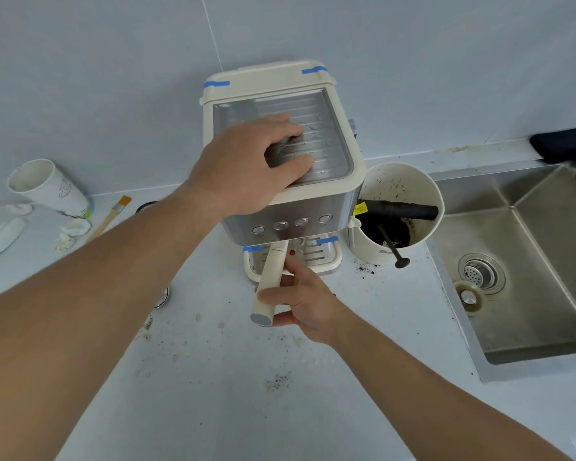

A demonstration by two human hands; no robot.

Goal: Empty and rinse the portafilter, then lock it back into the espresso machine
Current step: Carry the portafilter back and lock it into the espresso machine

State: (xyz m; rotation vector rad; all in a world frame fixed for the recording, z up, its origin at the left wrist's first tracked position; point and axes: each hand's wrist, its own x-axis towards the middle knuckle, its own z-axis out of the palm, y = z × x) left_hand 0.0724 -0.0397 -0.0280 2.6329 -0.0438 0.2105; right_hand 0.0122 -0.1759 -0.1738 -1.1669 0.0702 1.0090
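A cream and steel espresso machine [340,201] stands on the white counter against the wall. My left hand [246,164] presses flat on the machine's ribbed metal top tray, fingers spread. The portafilter's cream handle [269,281] sticks out from under the machine's front toward me, angled slightly left. Its basket end is hidden under the machine's head. My right hand [303,301] is wrapped around the handle near its grey end cap.
A cream knock box [399,181] with dark grounds and a black bar sits right of the machine. A steel sink [526,261] with a drain lies further right. A tipped paper cup [47,191], a brush [113,214] and crumpled tissue lie left. Coffee grounds are scattered over the counter.
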